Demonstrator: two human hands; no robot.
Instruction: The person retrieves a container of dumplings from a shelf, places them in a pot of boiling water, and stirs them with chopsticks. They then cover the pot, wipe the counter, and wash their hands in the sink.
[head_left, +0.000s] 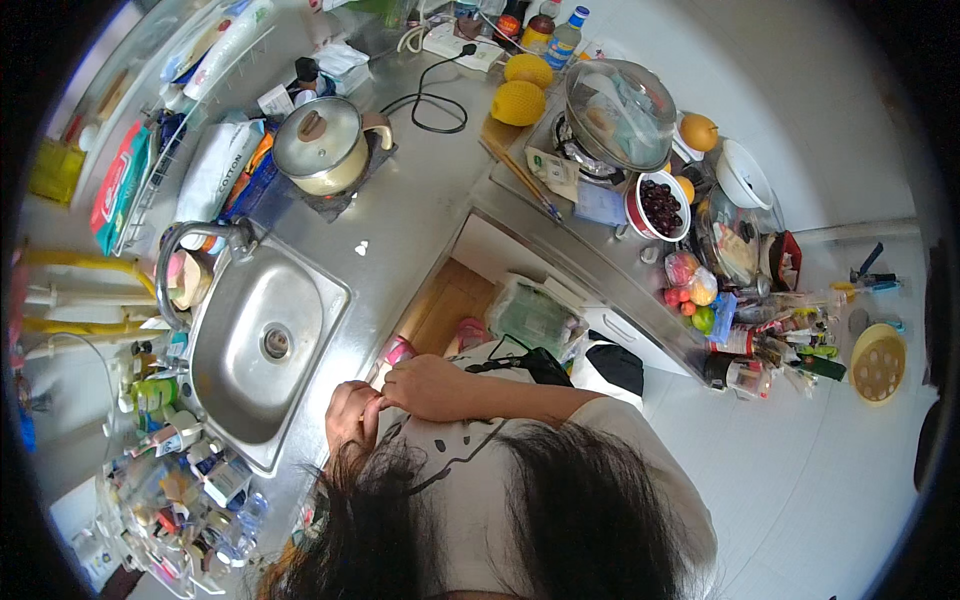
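Observation:
My right hand (424, 386) is curled, its fingertips meeting those of my left hand (352, 416) in front of my light shirt, by the counter edge. Whether anything small is between the fingers cannot be told. Left of the hands is the stainless-steel sink (330, 300), its basin showing only the drain. A curved metal faucet (169, 277) stands at its far left side. Beyond the sink, a cream saucepan (322, 176) with a glass lid rests on a dark cloth (337, 204). Small white bits (361, 247) lie on the steel counter (405, 195).
On the right counter are a bowl of dark cherries (660, 208), a large steel pan with a clear lid (621, 112) on a burner, wooden chopsticks (521, 176) and bagged fruit (686, 274). A cable (424, 97) loops at the back. Bottles and cups crowd the lower left.

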